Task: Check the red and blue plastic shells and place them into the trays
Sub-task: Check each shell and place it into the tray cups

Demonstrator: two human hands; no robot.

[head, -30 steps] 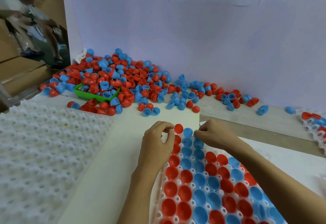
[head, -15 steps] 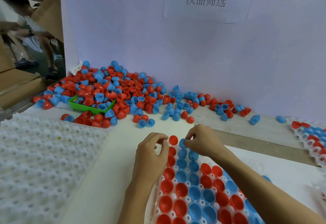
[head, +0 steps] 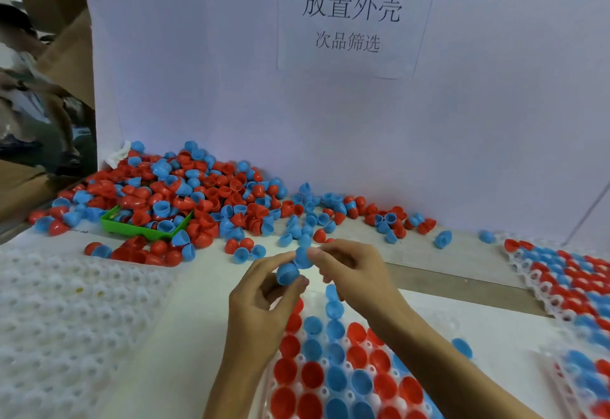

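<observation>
Two blue shells, held up between both hands above the far end of the tray (head: 333, 382). Left hand (head: 260, 299) pinches the lower shell (head: 288, 273); right hand (head: 350, 270) pinches the upper shell (head: 302, 257). Shells touch, seemingly nested; long axis runs lower-left to upper-right. Both look smooth, rounded, glossy blue; no defect visible. Empty pockets sit just below; either hand about equally near. Loose pile (head: 185, 194) lies farther back on the tabletop.
</observation>
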